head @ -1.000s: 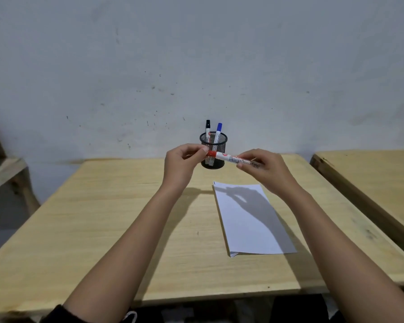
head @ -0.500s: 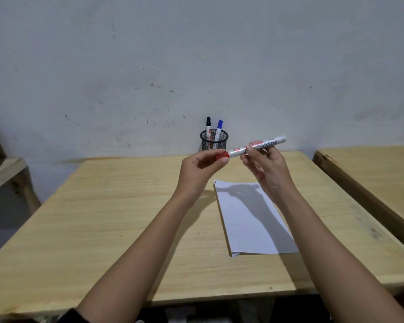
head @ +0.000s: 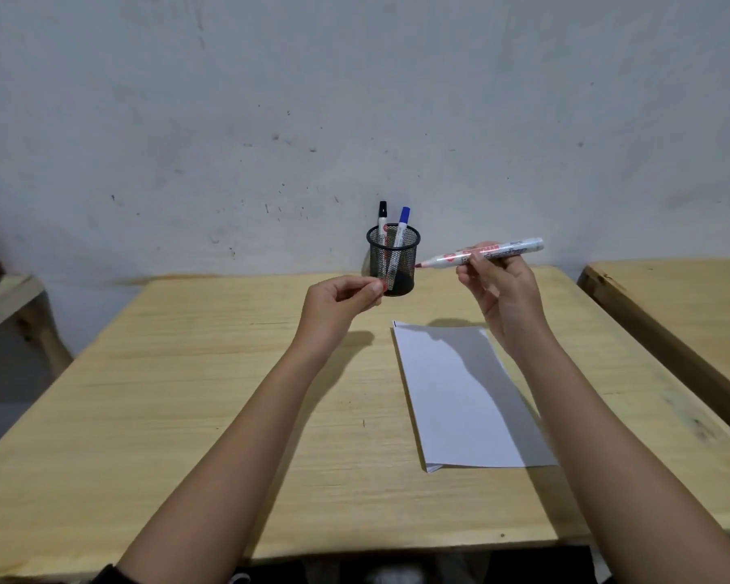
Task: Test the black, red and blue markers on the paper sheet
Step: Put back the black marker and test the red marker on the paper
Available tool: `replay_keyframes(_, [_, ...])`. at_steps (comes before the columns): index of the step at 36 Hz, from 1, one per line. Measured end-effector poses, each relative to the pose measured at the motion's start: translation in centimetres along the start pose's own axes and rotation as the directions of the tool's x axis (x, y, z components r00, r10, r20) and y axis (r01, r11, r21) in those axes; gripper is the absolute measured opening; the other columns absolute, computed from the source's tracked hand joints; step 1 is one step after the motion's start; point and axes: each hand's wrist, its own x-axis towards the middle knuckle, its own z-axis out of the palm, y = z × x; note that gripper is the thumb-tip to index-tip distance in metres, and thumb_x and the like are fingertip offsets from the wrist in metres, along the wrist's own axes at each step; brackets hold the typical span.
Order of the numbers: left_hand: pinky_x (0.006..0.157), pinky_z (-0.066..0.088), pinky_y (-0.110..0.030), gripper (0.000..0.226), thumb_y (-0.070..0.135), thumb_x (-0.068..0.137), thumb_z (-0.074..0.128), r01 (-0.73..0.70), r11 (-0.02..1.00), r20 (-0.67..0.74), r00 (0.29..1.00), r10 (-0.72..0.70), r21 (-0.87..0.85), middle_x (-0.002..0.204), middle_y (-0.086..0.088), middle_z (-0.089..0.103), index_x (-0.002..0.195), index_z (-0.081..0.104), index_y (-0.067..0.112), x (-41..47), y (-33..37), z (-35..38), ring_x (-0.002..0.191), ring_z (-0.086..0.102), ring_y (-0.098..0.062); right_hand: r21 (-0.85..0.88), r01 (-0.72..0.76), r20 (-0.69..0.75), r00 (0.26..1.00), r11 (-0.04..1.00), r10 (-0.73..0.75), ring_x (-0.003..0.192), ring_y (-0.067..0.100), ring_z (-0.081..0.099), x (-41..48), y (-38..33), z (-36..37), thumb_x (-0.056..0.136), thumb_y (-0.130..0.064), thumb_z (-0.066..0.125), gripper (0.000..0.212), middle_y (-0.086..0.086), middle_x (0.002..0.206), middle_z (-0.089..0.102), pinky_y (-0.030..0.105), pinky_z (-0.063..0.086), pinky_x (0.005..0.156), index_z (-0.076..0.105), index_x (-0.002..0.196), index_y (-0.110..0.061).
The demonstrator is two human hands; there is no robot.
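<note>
**Red marker open, cap in the other hand**

Two bare arms are reaching out over a pale wooden tabletop (head: 186,415). A white paper sheet (head: 460,398) is lying flat on the tabletop, a bit to the right of the middle. Its near corner is curling up a little. The shadow of the right arm is falling across it.

The left hand (head: 338,309) is hanging in the air above the tabletop, to the left of the paper. Its fingers are curled in and pinching a small red cap (head: 383,285) at the fingertips. Only a bit of the cap is showing.

The right hand (head: 498,288) is hanging above the far end of the paper, not touching it. Its fingers are closed around the red marker (head: 481,255). The marker is lying almost level in the air, with its bare red tip pointing left toward the cup. The tip is up off the paper.

Behind the hands, a black mesh pen cup (head: 393,259) is standing at the far edge of the tabletop. A black marker (head: 382,214) and a blue marker (head: 403,223) are standing in it with their caps on, sticking up over the rim. The blue one is leaning a little to the right.

A spotty white wall (head: 355,99) is standing behind it all. Another wooden table (head: 683,301) is sitting off to the right.
</note>
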Motion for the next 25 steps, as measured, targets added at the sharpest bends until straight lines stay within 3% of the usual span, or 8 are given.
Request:
replay_keyframes(2, [0.08,0.053,-0.018,0.004,0.011,0.082,0.07,0.026,0.987,0.012,1.0,-0.028,0.157,0.082,-0.008,0.07,0.085,0.072,0.012,0.6,-0.8,-0.8,0.076,0.065,-0.014,0.042,-0.005,-0.065,0.998,0.999,0.008,0.06,0.012,0.064,0.3,0.0,-0.4,0.091,0.001,0.05,0.015,-0.002,0.066,0.067,0.017,0.055,0.063,0.053,0.081,-0.011])
replay_keyframes(5, [0.06,0.042,-0.005,0.003,0.011,0.08,0.07,0.032,0.87,-0.037,0.999,-0.016,0.492,0.077,-0.002,0.066,0.082,0.072,0.01,1.2,-2.2,-1.5,0.07,0.057,-0.011,0.091,-0.018,-0.127,0.991,0.996,0.029,0.06,0.015,0.066,0.6,0.4,-0.9,0.093,-0.003,0.048,0.014,0.005,0.073,0.073,0.02,0.056,0.062,0.046,0.083,-0.012])
replay_keyframes(9, [0.047,0.039,-0.006,0.01,0.003,0.08,0.058,0.064,0.736,-0.04,0.998,-0.05,0.673,0.083,-0.006,0.062,0.085,0.065,0.0,1.2,-3.9,-1.8,0.064,0.052,-0.011,0.074,-0.027,-0.137,0.99,0.997,0.037,0.063,0.017,0.068,0.7,1.4,-1.4,0.094,-0.005,0.048,0.013,0.009,0.08,0.075,0.019,0.056,0.062,0.042,0.085,-0.013])
replay_keyframes(14, [0.074,0.051,-0.034,0.013,0.009,0.081,0.058,0.024,0.57,0.023,0.997,-0.075,0.821,0.097,-0.011,0.063,0.09,0.066,0.003,1.8,-4.5,-1.9,0.086,0.06,-0.024,-0.039,-0.021,-0.128,0.992,0.999,0.016,0.064,0.013,0.065,0.6,2.4,-1.6,0.085,-0.002,0.062,0.022,0.012,0.086,0.069,0.017,0.055,0.065,0.045,0.086,-0.017])
replay_keyframes(20, [0.076,0.046,-0.032,0.017,0.015,0.086,0.057,-0.039,0.52,0.073,0.996,-0.046,0.853,0.101,-0.012,0.058,0.095,0.063,0.003,2.0,-5.2,-1.7,0.094,0.055,-0.025,-0.123,-0.052,-0.124,0.992,0.991,0.036,0.061,0.01,0.065,0.6,2.9,-1.7,0.082,0.002,0.065,0.023,0.013,0.085,0.063,0.016,0.054,0.064,0.05,0.086,-0.015])
replay_keyframes(25, [0.091,0.042,-0.03,0.044,0.034,0.09,0.057,-0.065,0.536,0.084,0.996,-0.012,0.842,0.121,-0.008,0.048,0.124,0.053,0.006,1.8,-5.7,-1.7,0.117,0.045,-0.023,-0.135,-0.069,-0.137,0.989,0.988,0.05,0.059,0.009,0.065,0.6,3.0,-1.8,0.081,0.002,0.065,0.023,0.016,0.087,0.063,0.016,0.054,0.062,0.049,0.087,-0.013])
